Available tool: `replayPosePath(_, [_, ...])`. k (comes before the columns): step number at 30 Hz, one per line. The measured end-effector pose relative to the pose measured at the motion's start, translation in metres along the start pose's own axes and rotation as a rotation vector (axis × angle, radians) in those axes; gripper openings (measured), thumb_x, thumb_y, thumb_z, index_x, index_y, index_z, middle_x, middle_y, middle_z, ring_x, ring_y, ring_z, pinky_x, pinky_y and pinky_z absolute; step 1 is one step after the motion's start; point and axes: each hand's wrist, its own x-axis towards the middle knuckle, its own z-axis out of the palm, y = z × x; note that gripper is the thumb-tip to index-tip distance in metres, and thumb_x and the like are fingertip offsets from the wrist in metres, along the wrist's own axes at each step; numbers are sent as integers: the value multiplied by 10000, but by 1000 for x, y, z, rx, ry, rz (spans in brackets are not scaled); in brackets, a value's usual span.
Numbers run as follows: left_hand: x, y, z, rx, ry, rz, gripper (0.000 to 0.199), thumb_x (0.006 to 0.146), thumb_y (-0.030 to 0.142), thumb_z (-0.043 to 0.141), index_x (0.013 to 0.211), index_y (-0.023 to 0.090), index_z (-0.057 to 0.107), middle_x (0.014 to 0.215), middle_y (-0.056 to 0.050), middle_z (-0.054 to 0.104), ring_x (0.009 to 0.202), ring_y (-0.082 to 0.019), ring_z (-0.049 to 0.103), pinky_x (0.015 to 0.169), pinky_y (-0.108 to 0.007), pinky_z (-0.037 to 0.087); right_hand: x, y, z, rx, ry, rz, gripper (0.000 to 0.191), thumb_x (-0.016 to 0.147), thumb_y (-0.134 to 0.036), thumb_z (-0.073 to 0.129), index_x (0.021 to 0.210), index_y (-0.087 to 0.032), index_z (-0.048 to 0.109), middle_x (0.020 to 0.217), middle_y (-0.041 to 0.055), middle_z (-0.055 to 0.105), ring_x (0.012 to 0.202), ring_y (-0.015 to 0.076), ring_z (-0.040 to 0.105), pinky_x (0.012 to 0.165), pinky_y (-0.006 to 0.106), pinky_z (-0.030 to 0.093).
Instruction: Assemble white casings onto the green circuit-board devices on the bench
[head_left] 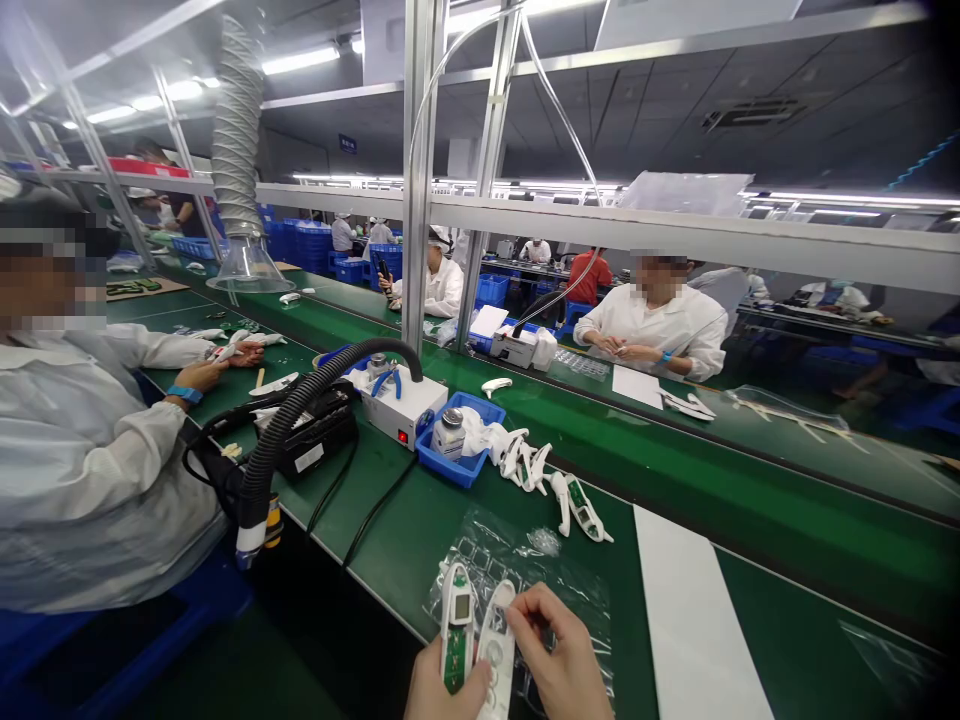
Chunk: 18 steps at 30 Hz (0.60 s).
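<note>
At the bottom centre of the frame, my left fingers (474, 688) are clamped around the lower ends of two pieces held side by side: the circuit-board half (456, 658), with its small screen near the top, on the left, and the white cover (498, 628) against my thumb on the right. My right fingers (545, 603) are bent at the cover's upper right edge, thumb and forefinger close together; whether they pinch its rim, I cannot tell. Both pieces stand out past my left grip, above the clear plastic sheet (591, 597) on the green surface (397, 565). Loose white parts (513, 462) lie farther up, right of centre.
</note>
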Motion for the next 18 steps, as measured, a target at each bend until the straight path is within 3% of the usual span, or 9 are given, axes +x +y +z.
replayPosePath(7, [2,-4,-3,12,15,11,249,568,331,748,685,124,678,619,-71,674,617,-235,603,590,-292,470,-6,6,12,91,30,115,375,788,-587,572,721,-230,478,630,-41,438,543,141,417,512,241,355])
replayPosePath(12, [-2,2,-10,51,-2,16,350,600,343,744,843,93,715,746,-119,731,733,-286,648,686,-315,492,-10,6,24,186,68,133,427,760,-606,608,681,-243,397,600,-71,339,497,120,352,475,240,307])
replayPosePath(15, [-6,7,-17,20,2,24,418,605,402,743,860,72,715,770,-142,734,742,-301,659,684,-318,497,-14,0,42,347,100,223,428,704,-625,660,772,-242,482,599,-54,418,503,134,419,471,240,354])
replayPosePath(18, [-9,8,-25,-35,69,-16,485,582,487,763,840,80,709,731,-129,720,717,-288,654,649,-307,499,-23,-3,68,545,49,297,515,646,-664,685,874,-214,581,633,9,592,566,183,550,545,279,464])
